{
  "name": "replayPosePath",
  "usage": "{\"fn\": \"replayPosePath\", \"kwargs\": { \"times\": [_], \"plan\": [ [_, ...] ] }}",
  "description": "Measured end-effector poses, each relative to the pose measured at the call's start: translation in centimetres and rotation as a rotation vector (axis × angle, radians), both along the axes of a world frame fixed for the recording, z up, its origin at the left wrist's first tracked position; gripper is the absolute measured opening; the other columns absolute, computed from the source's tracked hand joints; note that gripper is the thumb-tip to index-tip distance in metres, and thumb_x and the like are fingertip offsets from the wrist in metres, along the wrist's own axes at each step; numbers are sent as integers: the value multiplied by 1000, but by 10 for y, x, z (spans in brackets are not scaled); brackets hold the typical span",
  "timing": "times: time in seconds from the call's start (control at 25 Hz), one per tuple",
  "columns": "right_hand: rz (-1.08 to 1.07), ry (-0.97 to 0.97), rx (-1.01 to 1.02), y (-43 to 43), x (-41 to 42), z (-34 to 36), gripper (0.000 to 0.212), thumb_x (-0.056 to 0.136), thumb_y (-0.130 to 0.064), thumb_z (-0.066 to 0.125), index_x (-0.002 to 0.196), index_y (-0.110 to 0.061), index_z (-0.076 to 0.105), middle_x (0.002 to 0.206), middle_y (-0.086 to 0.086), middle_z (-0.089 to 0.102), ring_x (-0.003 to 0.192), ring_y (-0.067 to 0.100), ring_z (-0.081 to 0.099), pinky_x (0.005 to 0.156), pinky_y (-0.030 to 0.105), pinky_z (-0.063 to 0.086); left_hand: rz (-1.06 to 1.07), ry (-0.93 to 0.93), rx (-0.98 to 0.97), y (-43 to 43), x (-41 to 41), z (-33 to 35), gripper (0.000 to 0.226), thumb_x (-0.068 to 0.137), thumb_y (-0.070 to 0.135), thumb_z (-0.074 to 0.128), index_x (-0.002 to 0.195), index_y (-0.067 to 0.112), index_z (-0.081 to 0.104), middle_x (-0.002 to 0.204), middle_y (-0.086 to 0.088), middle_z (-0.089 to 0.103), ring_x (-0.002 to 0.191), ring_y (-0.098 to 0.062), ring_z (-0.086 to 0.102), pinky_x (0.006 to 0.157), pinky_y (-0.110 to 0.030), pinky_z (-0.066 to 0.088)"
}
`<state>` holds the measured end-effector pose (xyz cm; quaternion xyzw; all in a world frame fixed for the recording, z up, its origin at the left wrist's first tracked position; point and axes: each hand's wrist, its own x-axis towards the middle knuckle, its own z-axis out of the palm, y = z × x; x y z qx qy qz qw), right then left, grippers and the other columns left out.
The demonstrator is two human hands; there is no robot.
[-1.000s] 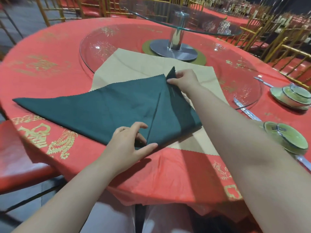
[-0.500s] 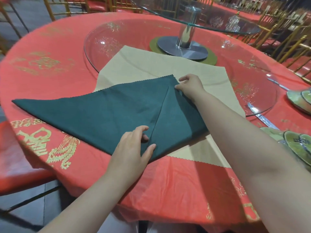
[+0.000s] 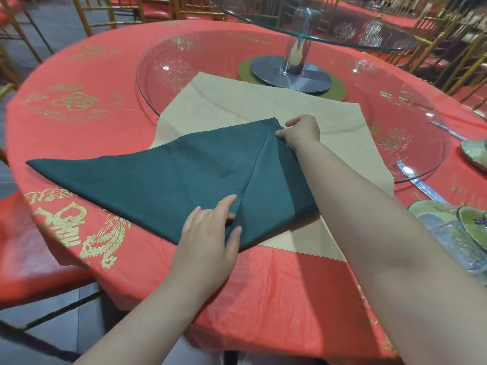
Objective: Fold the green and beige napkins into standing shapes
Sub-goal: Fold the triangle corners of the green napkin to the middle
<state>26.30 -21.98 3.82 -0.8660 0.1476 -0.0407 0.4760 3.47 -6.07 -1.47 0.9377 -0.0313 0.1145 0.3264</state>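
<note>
Green napkin, folded to a triangle, lies partly on the beige napkin at the near edge of the tabletop, long tip toward the left edge. My left hand presses its near point, fingers mostly straight. My right hand pinches the folded flap's far corner.

The green napkin lay as a flat triangle on the beige napkin, its long left tip extending over the red-clothed worktop. Its right portion was folded over, with the fold edge running from the near point to the far apex. The left hand pressed on the near point with fingers extended and thumb on the folded flap. The right hand pinched the flap's far corner. The beige napkin's far part lay on the glass turntable. Green dishes stood at the right edge.
</note>
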Motion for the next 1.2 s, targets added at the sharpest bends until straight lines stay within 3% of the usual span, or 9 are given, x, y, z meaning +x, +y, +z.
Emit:
{"fn": "replayPosePath", "kwargs": {
  "times": [0.2, 0.32, 0.4, 0.48, 0.56, 0.76, 0.88, 1.0, 1.2],
  "plan": [
    [-40, -6, 23, -2, 2, -3, 34, 71, -16, 78, 98, -14, 58, 104, 6, 63, 93, 25, 62, 82, 32, 50, -49, -40, 199, -2, 1, -9, 49, 82, 31, 45, 131, 29, 42, 96, 6, 54, 93, -18, 53, 107, -43, 29],
    [-38, 15, -7, -3, 5, -1, 37, 72, -15, 77, 104, -11, 59, 109, 8, 62, 93, 25, 60, 81, 30, 48, -48, -36, 212, -3, 3, -9, 42, 83, 28, 46, 125, 27, 52, 119, -3, 53, 114, -25, 51, 110, -44, 20],
    [-29, 37, -61, -2, 5, 2, 39, 76, -17, 75, 110, -9, 57, 114, 8, 60, 96, 25, 58, 84, 31, 47, -45, 5, 203, -3, 4, -8, 42, 88, 28, 43, 129, 27, 49, 137, -6, 41, 131, -25, 35, 114, -40, 6],
    [8, -12, -272, 5, -7, 3, 41, 80, -26, 71, 114, -11, 53, 121, 7, 54, 105, 27, 55, 90, 35, 44, -41, 20, 214, -3, 4, -8, 42, 91, 31, 40, 133, 28, 44, 146, -6, 29, 139, -24, 20, 114, -36, -4],
    [142, -150, -497, 16, -37, 5, 44, 80, -36, 68, 114, -15, 52, 122, 7, 50, 111, 26, 50, 93, 36, 39, -25, 23, 225, -4, 3, -5, 42, 93, 34, 38, 135, 32, 42, 150, -6, 24, 142, -23, 12, 114, -35, -7],
    [710, -280, -556, 19, -168, -24, 29, 82, -31, 60, 109, -22, 58, 115, 1, 55, 111, 20, 49, 99, 39, 34, -26, 126, 321, 2, 9, 6, 42, 90, 46, 43, 132, 45, 41, 154, -4, 16, 143, -24, 0, 114, -42, -8],
    [702, -195, -670, 9, -203, -45, 56, 90, -43, 39, 142, -24, 28, 151, 2, 27, 139, 17, 22, 116, 39, 10, -94, 244, 357, 12, 14, 11, 50, 85, 59, 44, 133, 53, 33, 156, -4, 4, 143, -25, -9, 113, -45, -11],
    [640, -106, -806, -4, -194, -48, 68, 92, -54, 34, 145, -40, -8, 157, 0, -13, 143, 15, -15, 113, 39, -13, -165, 353, 446, 20, 18, 12, 61, 80, 69, 39, 135, 59, 15, 157, -4, -9, 142, -27, -18, 113, -48, -12],
    [460, -27, -811, -47, -173, -44, 74, 88, -59, 41, 140, -52, -11, 155, -1, -22, 141, 17, -22, 112, 43, -14, -210, 414, 567, 24, 24, 13, 72, 76, 74, 34, 136, 58, -2, 156, -5, -16, 141, -29, -21, 113, -49, -13]
  ]
}}
